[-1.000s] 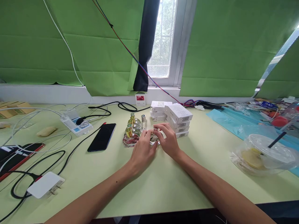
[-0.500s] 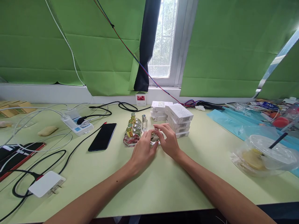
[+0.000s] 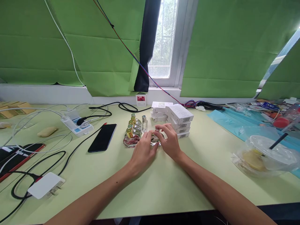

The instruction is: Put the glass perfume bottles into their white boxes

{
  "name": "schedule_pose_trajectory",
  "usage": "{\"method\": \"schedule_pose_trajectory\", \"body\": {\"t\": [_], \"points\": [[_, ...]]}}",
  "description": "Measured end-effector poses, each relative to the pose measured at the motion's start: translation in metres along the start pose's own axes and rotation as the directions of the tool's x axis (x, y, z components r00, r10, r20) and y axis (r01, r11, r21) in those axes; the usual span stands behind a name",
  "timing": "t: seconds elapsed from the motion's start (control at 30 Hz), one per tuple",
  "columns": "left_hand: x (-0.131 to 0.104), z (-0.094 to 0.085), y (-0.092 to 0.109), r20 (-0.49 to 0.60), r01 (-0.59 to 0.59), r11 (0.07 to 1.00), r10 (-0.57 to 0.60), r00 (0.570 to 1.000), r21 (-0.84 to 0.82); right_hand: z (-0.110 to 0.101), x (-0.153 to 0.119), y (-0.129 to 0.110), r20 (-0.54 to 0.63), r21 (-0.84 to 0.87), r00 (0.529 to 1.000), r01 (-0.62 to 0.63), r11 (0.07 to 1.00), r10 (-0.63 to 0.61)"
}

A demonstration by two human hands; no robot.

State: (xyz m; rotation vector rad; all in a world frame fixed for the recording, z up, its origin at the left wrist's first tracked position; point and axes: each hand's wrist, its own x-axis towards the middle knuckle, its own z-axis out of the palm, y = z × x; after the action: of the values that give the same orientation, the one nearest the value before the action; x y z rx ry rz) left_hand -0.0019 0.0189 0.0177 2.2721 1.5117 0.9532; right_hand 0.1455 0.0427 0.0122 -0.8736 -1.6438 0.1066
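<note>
Both hands meet around a small round glass perfume bottle (image 3: 154, 140) that stands on the table. My left hand (image 3: 144, 150) is closed against its left side. My right hand (image 3: 170, 141) curls over it from the right, fingers bent near its top; the fingers cover much of the bottle. Just left of my left hand, a row of glass perfume bottles with gold caps (image 3: 131, 139) runs away from me. Beside that row stands a slimmer bottle with a silver cap (image 3: 144, 123). White boxes (image 3: 180, 120) are stacked just beyond my right hand.
A black phone (image 3: 102, 138) lies to the left, near a power strip (image 3: 77, 123), a white charger (image 3: 47, 185) and looping cables. At right sit a bagged plastic bowl (image 3: 269, 156) and blue plastic sheeting (image 3: 231, 123). A small white box (image 3: 141, 100) stands by the wall.
My right fingers have shifted slightly at the bottle's top, showing a little more of it. Both hands otherwise stay in place around the perfume bottle.
</note>
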Motion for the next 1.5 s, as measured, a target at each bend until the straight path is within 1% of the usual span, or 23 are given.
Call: {"method": "schedule_pose_trajectory", "body": {"t": [0.13,0.33,0.53,0.67,0.87,1.03,1.2,1.37,1.5], "points": [[0.0003,0.0016,-0.0016,-0.002,-0.003,1.0,0.003,1.0,-0.004,-0.0002,0.0,-0.0006,0.002,0.001,1.0,-0.018,1.0,0.018],[-0.0006,0.0011,0.0012,-0.008,-0.013,0.999,0.013,1.0,-0.039,-0.0011,0.0008,-0.0028,0.015,0.036,0.999,0.046,0.998,-0.047],[0.0,0.0027,-0.0014,-0.01,-0.023,0.998,0.023,1.0,-0.059,0.0014,-0.0009,0.0001,0.044,0.047,0.998,0.034,0.998,-0.036],[0.0007,0.0031,-0.0032,-0.019,-0.036,0.998,0.035,0.999,-0.061,0.0016,-0.0019,0.0015,0.037,0.041,0.998,0.041,0.998,-0.043],[0.0008,0.0011,-0.0018,0.001,-0.028,0.998,0.028,1.0,-0.061,0.001,-0.0017,0.0013,0.015,0.027,0.999,0.052,0.998,-0.052],[0.0005,0.0024,-0.0027,-0.021,-0.045,0.998,0.044,0.999,-0.038,0.0011,-0.0006,0.0002,0.003,-0.004,1.0,0.031,1.0,-0.031],[0.0002,0.0024,-0.0029,-0.014,-0.036,0.999,0.036,0.999,-0.034,0.0014,-0.0001,-0.0001,-0.032,-0.006,0.999,0.025,1.0,-0.025],[0.0006,0.0018,-0.0025,-0.016,-0.039,0.998,0.038,0.999,-0.044,0.0005,-0.0005,-0.0006,-0.015,-0.005,1.0,-0.003,1.0,0.003],[0.0005,0.0024,-0.0021,-0.016,-0.041,0.997,0.04,0.999,-0.063,-0.0019,0.0003,-0.0028,0.001,0.04,0.999,0.043,0.998,-0.043]]}}
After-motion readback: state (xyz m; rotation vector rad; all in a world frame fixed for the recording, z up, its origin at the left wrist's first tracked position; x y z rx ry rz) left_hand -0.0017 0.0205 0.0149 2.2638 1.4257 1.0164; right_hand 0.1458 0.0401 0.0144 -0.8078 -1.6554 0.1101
